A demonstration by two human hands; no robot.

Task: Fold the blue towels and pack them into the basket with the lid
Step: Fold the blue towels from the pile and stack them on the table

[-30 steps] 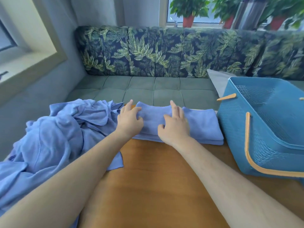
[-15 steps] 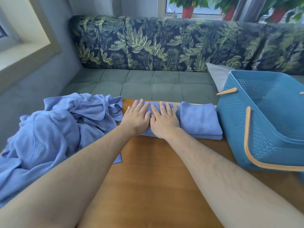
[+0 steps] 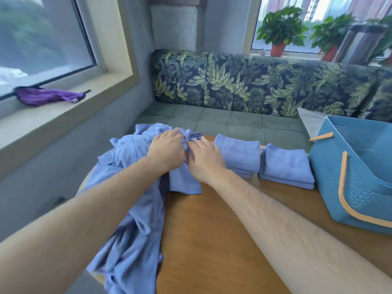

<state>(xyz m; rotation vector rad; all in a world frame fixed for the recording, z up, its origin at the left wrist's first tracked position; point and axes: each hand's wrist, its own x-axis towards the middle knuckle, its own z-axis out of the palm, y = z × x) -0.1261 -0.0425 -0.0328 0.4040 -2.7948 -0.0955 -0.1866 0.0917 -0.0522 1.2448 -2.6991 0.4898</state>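
Note:
A heap of unfolded blue towels (image 3: 129,209) lies along the left side of the wooden table (image 3: 222,240). My left hand (image 3: 167,149) grips a bunched towel at the top of the heap. Beside it, my right hand (image 3: 203,158) has its fingers on the same bunch of cloth. Two folded blue towels sit at the table's far edge: one (image 3: 239,153) just right of my right hand, the other (image 3: 286,166) next to the blue basket (image 3: 331,187). The basket has orange handles, stands open at the right, and no lid shows.
A green bench seat (image 3: 222,122) with a leaf-print backrest runs behind the table. A purple cloth (image 3: 46,96) lies on the left window sill. Potted plants (image 3: 280,32) stand on the far sill. A grey cushion (image 3: 311,122) leans behind the basket.
Both hands left the folded towel and moved left onto the heap, where they took hold of a loose towel. The view swung left and up.

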